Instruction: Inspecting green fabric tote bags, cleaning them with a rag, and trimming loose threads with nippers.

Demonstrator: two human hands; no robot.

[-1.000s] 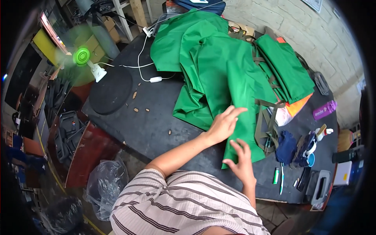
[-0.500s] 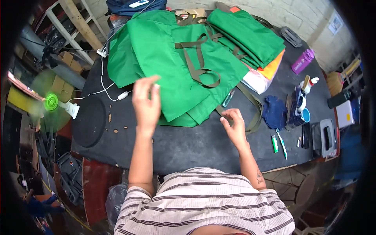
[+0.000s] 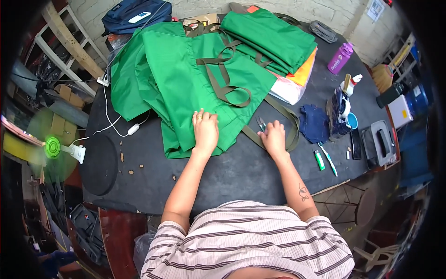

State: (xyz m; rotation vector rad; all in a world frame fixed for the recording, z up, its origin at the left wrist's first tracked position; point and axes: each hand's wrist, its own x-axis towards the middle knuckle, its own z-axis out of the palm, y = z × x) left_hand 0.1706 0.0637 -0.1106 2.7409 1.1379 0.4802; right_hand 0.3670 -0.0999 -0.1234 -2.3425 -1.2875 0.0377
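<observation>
A large green fabric bag (image 3: 172, 69) with olive-brown straps (image 3: 218, 88) lies spread across the table. My left hand (image 3: 206, 131) rests on its near part, palm down, with the fingers laid on the cloth. To the right of the bag's lower edge, my right hand (image 3: 274, 139) is closed around the lower end of small thread snips (image 3: 262, 124). Their blades point away from me, and the handles are mostly hidden by my fingers. An olive strap (image 3: 291, 125) curves over the table just beyond and beside this hand.
Folded green bags (image 3: 274, 42) lie on orange and white cloth at the back. A purple bottle (image 3: 340, 58), navy cloth (image 3: 313, 123), green lighter (image 3: 319, 160), toothbrush (image 3: 328, 159) and grey case (image 3: 377, 144) stand or lie rightward. At left are a white cable (image 3: 109, 104) and green fan (image 3: 52, 147).
My left hand has moved right and come down onto the green bag. My right hand has closed on the snips. The bag's near edge has shifted, and the whole view has swung slightly right.
</observation>
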